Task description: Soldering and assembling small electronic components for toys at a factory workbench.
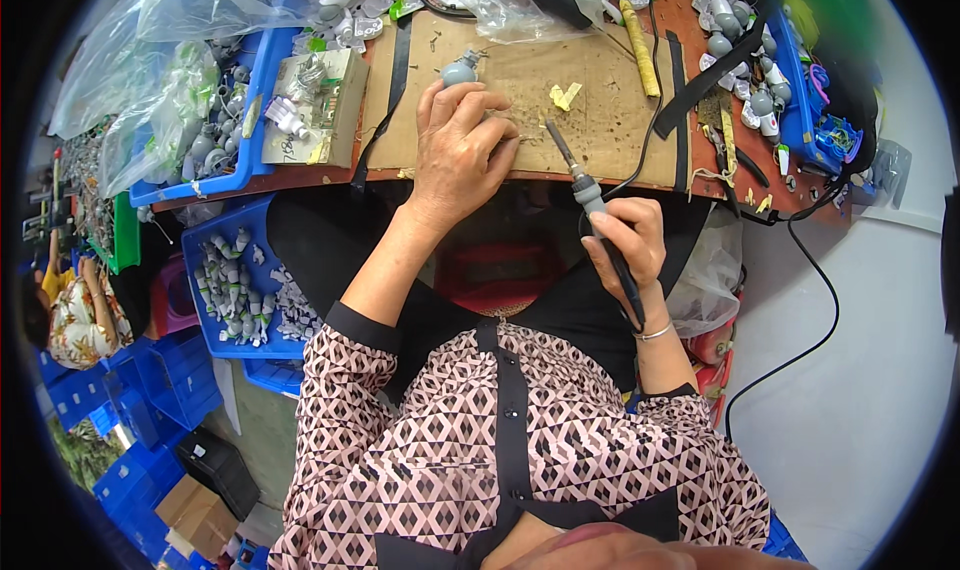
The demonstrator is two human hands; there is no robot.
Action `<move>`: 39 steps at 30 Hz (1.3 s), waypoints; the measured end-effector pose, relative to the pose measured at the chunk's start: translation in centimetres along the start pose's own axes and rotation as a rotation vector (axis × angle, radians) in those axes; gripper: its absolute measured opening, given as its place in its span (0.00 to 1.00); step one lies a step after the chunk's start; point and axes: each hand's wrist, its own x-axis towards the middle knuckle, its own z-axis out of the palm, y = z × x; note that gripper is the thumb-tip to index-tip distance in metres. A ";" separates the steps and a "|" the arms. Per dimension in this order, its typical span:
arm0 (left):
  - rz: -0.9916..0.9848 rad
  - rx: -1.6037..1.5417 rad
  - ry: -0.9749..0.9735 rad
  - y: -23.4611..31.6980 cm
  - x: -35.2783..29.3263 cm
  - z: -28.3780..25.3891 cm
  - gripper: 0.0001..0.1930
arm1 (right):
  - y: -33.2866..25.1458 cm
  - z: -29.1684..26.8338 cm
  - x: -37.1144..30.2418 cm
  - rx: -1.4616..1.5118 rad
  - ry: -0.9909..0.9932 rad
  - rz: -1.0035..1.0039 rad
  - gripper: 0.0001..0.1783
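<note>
My left hand [460, 145] holds a small grey rounded part [460, 70] with a metal end, just above a brown cardboard mat [600, 110] on the workbench. My right hand [625, 245] grips a soldering iron [590, 205] like a pen. Its thin tip points up and left toward the mat, close to my left hand but apart from the grey part. The iron's black cord runs back past my wrist.
Blue bins [245, 100] of grey parts stand at the left, and another blue tray [235, 290] sits lower by my knee. More grey parts [745, 60] lie at the right. Clear plastic bags [150, 50] are at the top left. Another person [70, 310] sits far left.
</note>
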 end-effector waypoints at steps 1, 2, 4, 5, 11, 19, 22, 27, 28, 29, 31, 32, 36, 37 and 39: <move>0.001 0.001 -0.001 0.0 -0.1 0.0 0.05 | 0.2 0.3 -0.4 -0.026 0.035 -0.062 0.20; 0.000 0.005 -0.005 0.0 -0.2 -0.1 0.05 | 0.3 0.5 -0.9 -0.039 0.030 -0.074 0.21; 0.000 0.009 -0.011 0.0 -0.4 -0.1 0.05 | 0.4 1.0 -1.3 -0.015 0.024 -0.068 0.21; 0.005 0.016 -0.013 0.0 -0.4 -0.2 0.05 | 0.4 1.3 -1.5 0.009 0.018 -0.063 0.21; 0.052 0.027 -0.017 -0.2 -0.5 -0.2 0.05 | 0.5 1.9 -1.5 0.016 0.011 -0.077 0.21; 0.055 0.066 0.038 0.9 1.3 1.0 0.06 | 1.0 1.5 -1.5 0.084 0.028 -0.025 0.23; 0.075 0.041 -0.004 1.3 1.5 1.7 0.06 | 1.4 2.4 0.3 -0.136 0.077 0.006 0.19; 0.060 0.045 -0.044 1.3 1.1 1.3 0.06 | 1.2 4.0 1.6 -0.287 0.034 0.093 0.15; 0.067 0.042 -0.051 1.3 1.1 1.3 0.06 | 1.2 4.1 1.6 -0.305 0.004 0.106 0.15; 0.061 0.044 -0.057 1.2 1.0 1.4 0.06 | 1.3 4.2 1.5 -0.323 -0.027 0.120 0.15; 0.059 0.044 -0.068 1.3 1.0 1.4 0.06 | 1.5 4.4 1.3 -0.322 -0.030 0.132 0.15; 0.050 0.047 -0.070 1.3 1.0 1.3 0.06 | 1.6 4.4 1.2 -0.318 -0.039 0.137 0.16; 0.038 0.049 -0.072 1.3 1.0 1.3 0.06 | 1.9 4.3 1.3 -0.331 -0.007 0.119 0.16; 0.039 0.047 -0.075 1.3 1.0 1.3 0.06 | 2.1 4.1 1.3 -0.329 -0.042 0.095 0.16; 0.034 0.057 -0.075 1.3 1.0 1.2 0.05 | 2.3 3.9 1.2 -0.328 -0.077 0.073 0.16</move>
